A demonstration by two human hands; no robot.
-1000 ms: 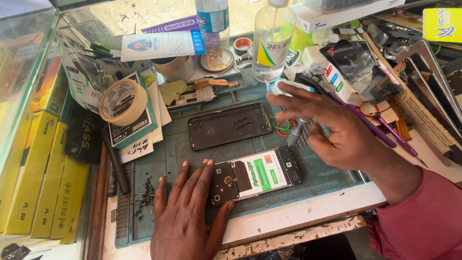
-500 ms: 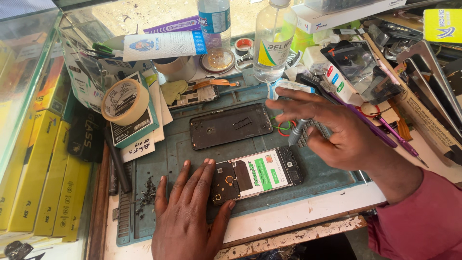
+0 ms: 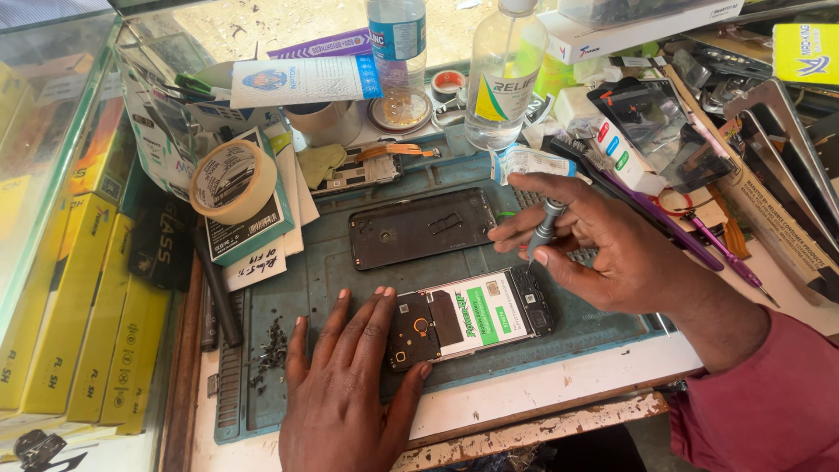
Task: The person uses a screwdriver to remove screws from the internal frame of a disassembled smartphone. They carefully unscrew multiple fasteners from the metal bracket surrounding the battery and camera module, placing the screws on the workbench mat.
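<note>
The opened black phone with a green-and-white battery point(image 3: 468, 319) lies on the grey-green rubber work mat point(image 3: 332, 271), hemmed in by a separate black back cover point(image 3: 421, 227), a roll of tan tape point(image 3: 232, 181) and clear plastic bottles point(image 3: 502, 74). The left hand point(image 3: 345, 393) lies flat, fingers spread, touching the phone's left end. The right hand point(image 3: 603, 240), empty a second ago, now pinches a slim grey screwdriver point(image 3: 544, 225) just above the phone.

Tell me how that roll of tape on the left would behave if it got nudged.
The roll of tape lies flat on a teal box, so it would likely slide rather than roll. It sits near the box's upper edge, so a push might tip it off. It looks light, mostly hollow core.
</note>
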